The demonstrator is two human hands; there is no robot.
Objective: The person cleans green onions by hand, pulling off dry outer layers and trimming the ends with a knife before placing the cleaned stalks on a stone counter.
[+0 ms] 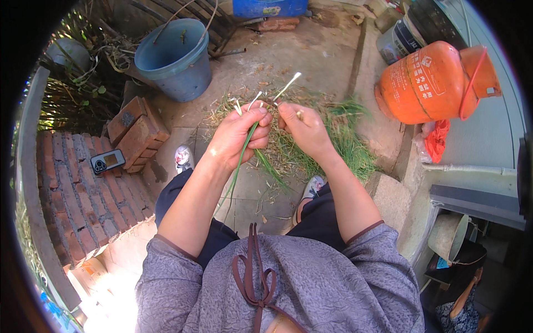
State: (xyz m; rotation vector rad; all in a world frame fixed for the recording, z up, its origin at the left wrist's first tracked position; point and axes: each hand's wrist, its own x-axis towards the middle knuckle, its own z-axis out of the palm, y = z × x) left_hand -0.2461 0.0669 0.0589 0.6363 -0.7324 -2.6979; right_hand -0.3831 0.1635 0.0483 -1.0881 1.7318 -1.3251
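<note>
My left hand (243, 131) is closed around several thin green stalks with white ends, which look like scallions or chives (240, 160); their white ends stick up above the thumb and the green leaves hang toward my lap. Close beside it, my right hand (302, 127) pinches a stalk with thumb and forefinger, its white end (288, 85) pointing up and away. Fingertips of both hands nearly meet; whether they touch is unclear. Beneath them on the paving lies a heap of green leaves (345, 145) mixed with dry straw-like scraps.
A blue plastic bucket (187, 79) stands at the upper left, near stacked bricks (137, 135). A smartphone (108, 161) lies on the brick ledge (91, 200). At right are an orange gas cylinder (424, 83) and a red plastic bag (439, 141). Another person's arm (461, 297) shows lower right.
</note>
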